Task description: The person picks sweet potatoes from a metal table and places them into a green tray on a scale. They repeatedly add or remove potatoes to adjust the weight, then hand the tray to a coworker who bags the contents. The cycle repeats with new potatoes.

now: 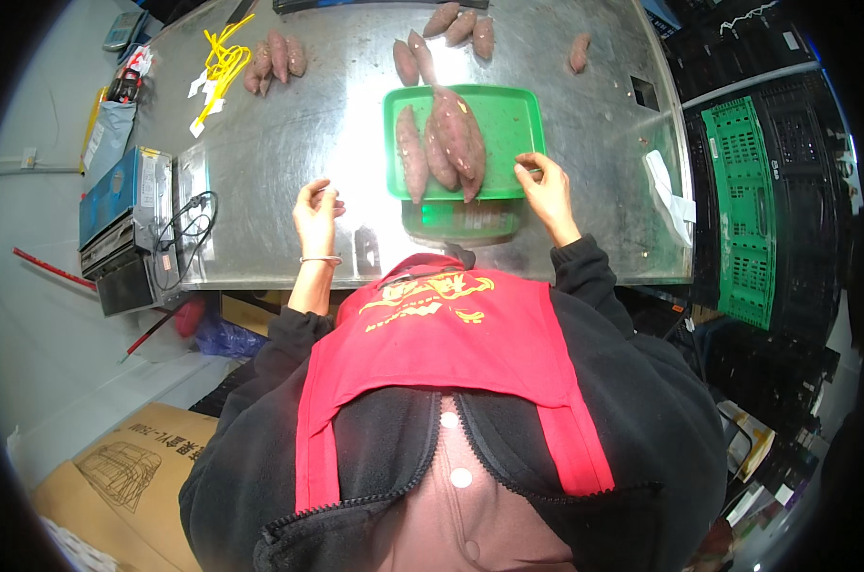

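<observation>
A green plastic tray (508, 114) lies in front of me on the metal table, with several sweet potatoes (457, 133) in it. The longest of them lie close together, pointing toward me, and one (412, 154) sits apart along the left side. My right hand (548, 198) is at the tray's front right corner, thumb and fingers reaching over the rim, slightly apart and holding nothing I can see. Left of the tray, my left hand (317, 217) hovers by the table's near part, fingers loosely bent and apart, with nothing in it. A bracelet circles that wrist.
More sweet potatoes lie in groups at the far left (277, 59) and behind the tray (459, 27); a single one (579, 53) is at far right. Yellow cord (224, 62), a blue-and-black machine (125, 214), white strips (672, 195) and stacked crates (742, 210) surround the work area.
</observation>
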Demonstrator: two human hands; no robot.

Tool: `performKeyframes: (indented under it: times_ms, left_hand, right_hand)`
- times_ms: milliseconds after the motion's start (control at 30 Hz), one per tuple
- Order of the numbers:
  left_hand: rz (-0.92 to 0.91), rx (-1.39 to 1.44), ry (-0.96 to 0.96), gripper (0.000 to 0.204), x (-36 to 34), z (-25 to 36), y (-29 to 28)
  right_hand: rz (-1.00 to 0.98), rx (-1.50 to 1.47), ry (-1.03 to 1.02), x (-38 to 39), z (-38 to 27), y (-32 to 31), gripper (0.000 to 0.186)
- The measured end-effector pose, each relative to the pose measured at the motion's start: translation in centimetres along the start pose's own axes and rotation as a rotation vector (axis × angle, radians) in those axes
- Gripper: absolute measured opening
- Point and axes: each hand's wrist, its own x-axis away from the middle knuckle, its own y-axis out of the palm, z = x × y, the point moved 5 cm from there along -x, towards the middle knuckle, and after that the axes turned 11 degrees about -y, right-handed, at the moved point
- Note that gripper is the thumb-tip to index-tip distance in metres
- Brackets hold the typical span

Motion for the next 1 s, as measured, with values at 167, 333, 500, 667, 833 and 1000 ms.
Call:
performKeyframes:
  times_ms: [167,333,500,667,833,1000]
  left_hand:
    - [-0.209,-0.210,0.104,0.024,1.3,0.7,4.7]
    - [-0.243,-0.388,0.167,0.029,1.7,1.5,8.0]
    - [-0.264,-0.447,0.263,0.046,1.7,2.3,10.0]
    - [-0.265,-0.614,0.268,0.063,1.6,3.0,11.2]
    - [-0.314,-0.673,0.162,0.078,0.9,3.2,11.5]
    - [-0.342,-0.671,0.174,0.084,0.4,3.5,12.1]
  right_hand:
    - [-0.013,-0.055,0.007,-0.4,-0.4,0.7,0.026]
    - [-0.012,-0.086,0.023,-0.9,-0.2,1.1,0.024]
    - [0.005,-0.094,0.057,-2.1,0.1,1.1,0.022]
    - [0.012,-0.073,0.045,-5.4,0.4,1.1,0.021]
    - [0.003,-0.047,0.030,-12.2,1.5,1.3,0.022]
    - [-0.045,0.075,0.034,-21.2,4.9,3.5,0.029]
